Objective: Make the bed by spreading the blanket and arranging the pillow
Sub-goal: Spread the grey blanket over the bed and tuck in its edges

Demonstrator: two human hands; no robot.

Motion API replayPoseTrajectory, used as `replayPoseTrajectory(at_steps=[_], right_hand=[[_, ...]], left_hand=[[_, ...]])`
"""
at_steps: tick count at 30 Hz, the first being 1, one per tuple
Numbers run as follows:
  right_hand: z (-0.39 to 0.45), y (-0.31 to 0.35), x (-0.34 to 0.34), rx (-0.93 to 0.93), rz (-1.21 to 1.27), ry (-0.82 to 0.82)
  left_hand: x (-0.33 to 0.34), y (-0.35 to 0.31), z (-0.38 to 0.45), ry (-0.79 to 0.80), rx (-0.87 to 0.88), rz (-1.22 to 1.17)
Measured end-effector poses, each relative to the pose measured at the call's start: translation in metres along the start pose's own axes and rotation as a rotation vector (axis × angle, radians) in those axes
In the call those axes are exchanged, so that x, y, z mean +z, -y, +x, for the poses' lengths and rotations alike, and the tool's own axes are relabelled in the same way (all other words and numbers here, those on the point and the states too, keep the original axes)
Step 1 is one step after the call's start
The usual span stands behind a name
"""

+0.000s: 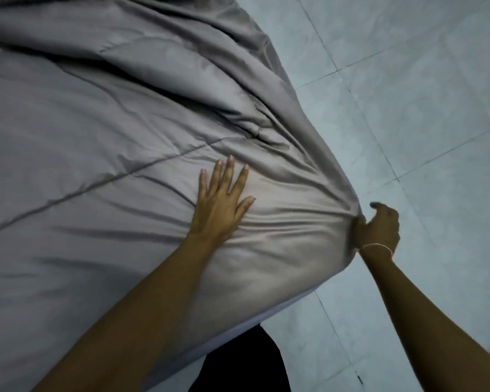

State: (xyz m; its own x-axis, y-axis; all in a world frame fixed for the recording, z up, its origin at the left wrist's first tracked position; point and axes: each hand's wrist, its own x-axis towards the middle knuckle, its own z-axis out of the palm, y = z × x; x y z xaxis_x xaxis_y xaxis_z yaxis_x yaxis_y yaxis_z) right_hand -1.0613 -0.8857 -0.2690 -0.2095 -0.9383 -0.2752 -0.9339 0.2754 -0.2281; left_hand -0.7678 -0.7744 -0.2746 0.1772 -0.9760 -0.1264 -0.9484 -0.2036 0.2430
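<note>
Blanket (102,142) spread, creased nr bed corner. L hand (219,203) flat, pressing; R hand (378,226) grips blanket edge. Smoothing left; pillow not visible.

Head camera, looking steeply down

We saw from one wide head-worn view, close above the blanket (102,171) at the bed's corner, with tiled floor (408,80) to the right.

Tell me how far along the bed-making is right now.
Done: the grey blanket already covers the bed in view. In hand: the left hand presses flat on it while the right hand grips its corner at the edge, above the tiled floor. Left: folds still fan out from that corner, and no pillow is in view.
</note>
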Motion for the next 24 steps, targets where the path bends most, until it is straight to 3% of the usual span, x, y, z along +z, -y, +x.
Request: replayPoseTrajectory(at_steps=[2,6,8,13,18,21,24], right_hand=[[-0.014,0.039,0.006,-0.269,0.024,-0.079],[-0.037,0.121,0.022,-0.816,-0.047,-0.044],[-0.024,0.147,0.033,-0.939,-0.138,-0.029],[0.055,0.151,0.034,-0.669,-0.051,0.124],[0.083,0.148,0.032,-0.62,0.077,0.212],[0.087,0.147,0.035,-0.608,0.018,0.1],[0.093,0.133,0.032,-0.476,0.083,0.086]], left_hand=[[0.003,0.009,-0.008,-0.049,-0.102,0.021],[0.009,0.016,-0.033,-0.093,-0.172,0.095],[0.014,0.012,-0.045,-0.093,-0.138,0.1],[0.027,-0.002,-0.066,-0.12,-0.118,0.089],[0.035,-0.002,-0.064,-0.107,-0.156,0.11],[0.036,-0.002,-0.062,-0.091,-0.151,0.128],[0.033,-0.004,-0.058,-0.072,-0.142,0.131]])
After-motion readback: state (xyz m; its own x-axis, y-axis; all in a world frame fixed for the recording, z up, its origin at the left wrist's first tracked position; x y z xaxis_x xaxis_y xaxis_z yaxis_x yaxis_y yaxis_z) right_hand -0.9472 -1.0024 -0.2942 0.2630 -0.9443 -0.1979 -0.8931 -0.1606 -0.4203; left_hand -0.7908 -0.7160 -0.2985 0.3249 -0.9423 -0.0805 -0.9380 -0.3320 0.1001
